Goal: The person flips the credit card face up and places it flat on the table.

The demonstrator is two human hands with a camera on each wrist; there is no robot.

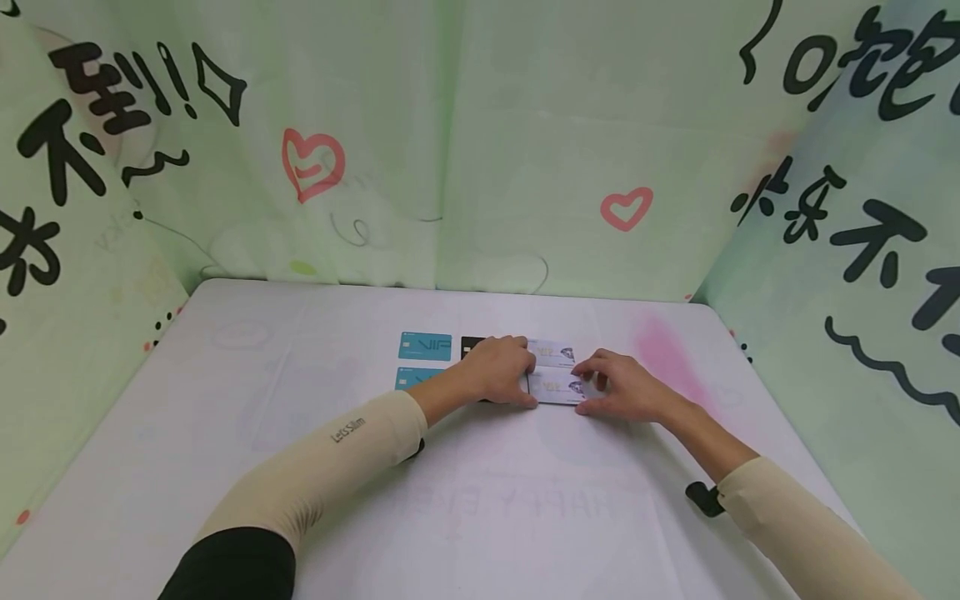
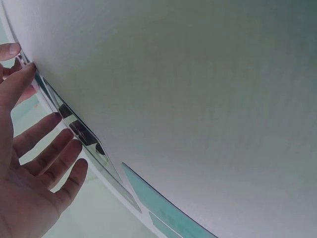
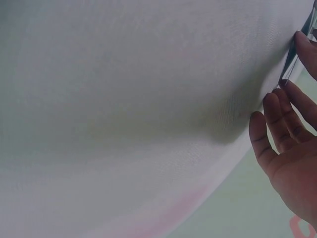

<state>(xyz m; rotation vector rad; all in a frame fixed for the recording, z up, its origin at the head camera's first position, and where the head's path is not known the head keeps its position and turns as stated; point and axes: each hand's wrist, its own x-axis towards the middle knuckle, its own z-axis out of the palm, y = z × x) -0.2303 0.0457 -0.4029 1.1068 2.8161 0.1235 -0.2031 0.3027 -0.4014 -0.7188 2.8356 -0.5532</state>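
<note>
A pale card point(image 1: 555, 387) with gold lettering and a dark figure lies between my two hands, right below a matching pale card point(image 1: 552, 353). My left hand point(image 1: 498, 369) holds its left end, thumb at the lower corner and index finger above. At the right end my right hand point(image 1: 618, 387) grips it between thumb and index finger, the other fingers spread behind. A black card point(image 1: 468, 343) sticks out from behind my left hand, which hides most of it. Beyond my left fingers a dark patterned card point(image 2: 84, 131) shows in the left wrist view.
To the left of my hands lie an upper teal VIP card point(image 1: 425, 346) and a lower teal card point(image 1: 415, 377), partly covered by my left wrist. The white-covered table point(image 1: 480, 517) ends at a printed green cloth point(image 1: 480, 167) behind and at both sides.
</note>
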